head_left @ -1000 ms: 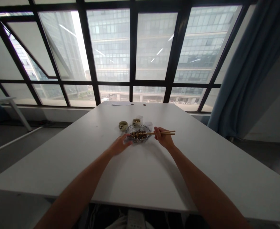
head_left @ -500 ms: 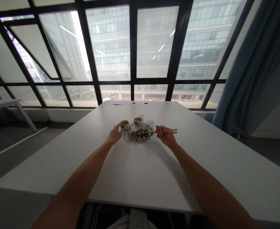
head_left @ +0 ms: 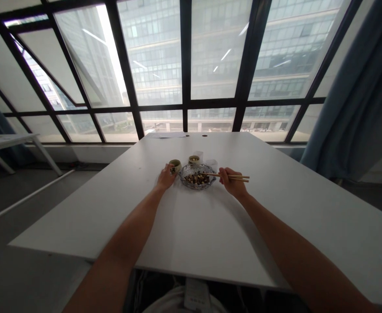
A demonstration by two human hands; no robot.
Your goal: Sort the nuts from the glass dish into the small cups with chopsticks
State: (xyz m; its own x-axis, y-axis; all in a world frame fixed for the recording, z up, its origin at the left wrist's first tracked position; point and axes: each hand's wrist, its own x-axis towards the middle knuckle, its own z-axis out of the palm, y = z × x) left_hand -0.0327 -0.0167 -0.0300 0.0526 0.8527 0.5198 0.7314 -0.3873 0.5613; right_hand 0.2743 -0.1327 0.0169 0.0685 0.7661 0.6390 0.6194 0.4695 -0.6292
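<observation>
Wooden chopsticks (head_left: 239,177) are held in my right hand (head_left: 232,182), closed around them, with their tips over a clear glass bowl (head_left: 214,178). Small brown and pale pieces (head_left: 196,178) lie in that bowl. My left hand (head_left: 166,177) is at the bowl's left, its fingers wrapped against the side of a small green patterned cup (head_left: 175,167), which stands upright on the table. Behind the bowl is a second small cup (head_left: 194,160) with pale bits inside.
The white table (head_left: 191,234) carries two clear plastic containers behind the bowl, one (head_left: 212,163) at its right. Papers (head_left: 167,135) lie at the far edge. A second table (head_left: 8,141) stands left, a blue curtain (head_left: 343,100) right.
The whole view has shifted, so the table things appear further right and slightly higher. My left fingers have closed in on the green cup. The chopsticks remain in my right hand.
</observation>
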